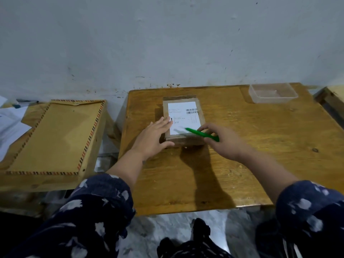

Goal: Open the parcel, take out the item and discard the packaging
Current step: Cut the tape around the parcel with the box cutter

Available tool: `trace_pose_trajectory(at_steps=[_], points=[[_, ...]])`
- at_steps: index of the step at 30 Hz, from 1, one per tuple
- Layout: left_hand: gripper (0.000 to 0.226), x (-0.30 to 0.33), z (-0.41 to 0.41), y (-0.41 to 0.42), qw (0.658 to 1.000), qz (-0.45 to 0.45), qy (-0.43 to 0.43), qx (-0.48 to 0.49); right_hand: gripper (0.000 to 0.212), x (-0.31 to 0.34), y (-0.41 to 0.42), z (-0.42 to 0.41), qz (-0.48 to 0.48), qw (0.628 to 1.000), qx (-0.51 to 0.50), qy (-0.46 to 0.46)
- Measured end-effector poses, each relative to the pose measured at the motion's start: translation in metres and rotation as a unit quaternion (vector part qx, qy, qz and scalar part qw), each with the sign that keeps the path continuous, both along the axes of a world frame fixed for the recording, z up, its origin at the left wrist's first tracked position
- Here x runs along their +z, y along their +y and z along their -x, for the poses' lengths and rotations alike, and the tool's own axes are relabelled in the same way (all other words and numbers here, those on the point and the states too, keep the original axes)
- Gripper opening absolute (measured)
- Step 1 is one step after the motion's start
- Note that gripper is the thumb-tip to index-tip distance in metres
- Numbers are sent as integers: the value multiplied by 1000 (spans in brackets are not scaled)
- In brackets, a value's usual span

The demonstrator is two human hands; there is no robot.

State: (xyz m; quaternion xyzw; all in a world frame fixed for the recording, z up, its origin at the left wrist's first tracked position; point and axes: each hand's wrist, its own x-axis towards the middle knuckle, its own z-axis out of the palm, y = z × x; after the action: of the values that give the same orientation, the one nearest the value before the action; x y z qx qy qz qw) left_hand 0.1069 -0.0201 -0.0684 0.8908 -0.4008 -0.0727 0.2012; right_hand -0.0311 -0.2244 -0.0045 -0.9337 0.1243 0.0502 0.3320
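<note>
Seen from above: a brown cardboard parcel [183,120], still sealed, lying flat near the middle of a wooden desk [251,146], white shipping label [183,117] face up. Label text too blurred to read; only a barcode discernible at its upper right. Left hand [155,137] laid flat on the parcel's left edge, fingers [165,123] straight and spread, tips covering the label's margin. Right hand [220,140] curled round a green cutter [202,134], tip blurred and pointing over the label's lower part; contact with the parcel impossible to judge. Parcel's near right corner hidden behind that hand. Clear plastic tray [272,93] at the desk's far right, well apart from the parcel. Large brown envelope [55,135] with striped border on a neighbouring surface to the left, white papers [10,125] beyond it cut off by the frame. Patterned dark sleeves [96,207] filling the lower corners.
</note>
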Motion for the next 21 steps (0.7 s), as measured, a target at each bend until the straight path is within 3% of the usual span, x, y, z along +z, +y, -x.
trace_pose_trajectory(at_steps=[9,21], points=[[80,0,2,-1,1000,2,1,14,37,5,23,-7,236,967,96,-18],[77,-1,5,-3,1000,7,-11,25,43,8,31,-19,409,898,140,-87]])
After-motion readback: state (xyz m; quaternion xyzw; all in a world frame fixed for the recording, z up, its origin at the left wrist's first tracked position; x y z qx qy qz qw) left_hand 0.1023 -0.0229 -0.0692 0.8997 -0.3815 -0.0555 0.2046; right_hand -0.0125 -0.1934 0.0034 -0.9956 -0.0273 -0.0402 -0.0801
